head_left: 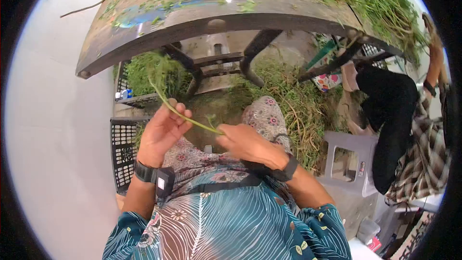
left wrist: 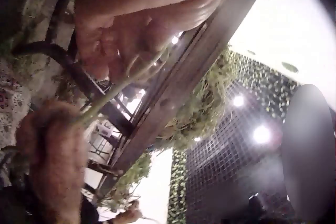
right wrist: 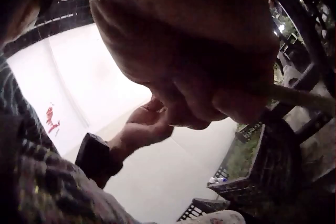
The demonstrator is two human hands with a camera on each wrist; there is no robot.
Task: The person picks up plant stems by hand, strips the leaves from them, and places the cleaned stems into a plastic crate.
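Note:
A long green plant stem (head_left: 195,122) runs slantwise between the two hands, over the lap. My left hand (head_left: 164,130) holds its upper part between thumb and fingers, palm turned up. At the stem's lower right end, my right hand (head_left: 248,143) pinches it with curled fingers, slightly blurred. A small leafy sprig stands off the stem near the right fingertips. In the left wrist view the stem (left wrist: 113,91) crosses from the right hand (left wrist: 55,155) up to the left palm. The right wrist view shows the right hand (right wrist: 194,50) dark and close, with the stem (right wrist: 302,98) protruding past its fingers.
Ahead is a wooden table (head_left: 202,26) strewn with greens (head_left: 370,0). Beneath it stands a crate of leafy greens (head_left: 149,74); a black crate (head_left: 122,149) sits at left. Stems are heaped (head_left: 308,115) on the floor. A grey stool (head_left: 351,159) and another person (head_left: 394,110) are at right.

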